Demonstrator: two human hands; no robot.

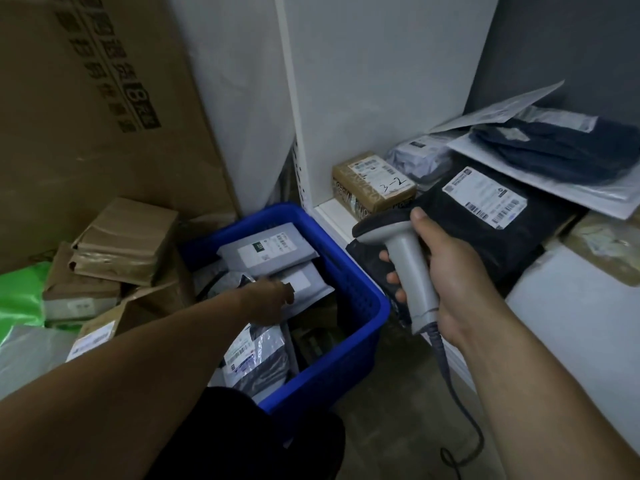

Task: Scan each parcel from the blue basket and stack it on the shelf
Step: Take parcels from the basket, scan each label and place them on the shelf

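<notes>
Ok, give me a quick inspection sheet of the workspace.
Surface: white shelf holds a brown box marked 3-2, a black parcel and more bags.
Job's things: blue basket beside the shelf, several grey parcels inside.
Clutter: taped cardboard boxes and a green bag left of the basket.
Grips: left hand on a pale parcel in the basket, hold unclear; right hand grips the scanner.
Cables: scanner cable hangs to the floor.
Surroundings: large printed carton behind the boxes.

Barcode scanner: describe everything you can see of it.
The barcode scanner is a pistol-style handheld of grey plastic with a darker head pointing left, toward the blue basket. The right hand grips its roughly upright handle, thumb raised beside the head. A dark cable trails down from its base.
</notes>
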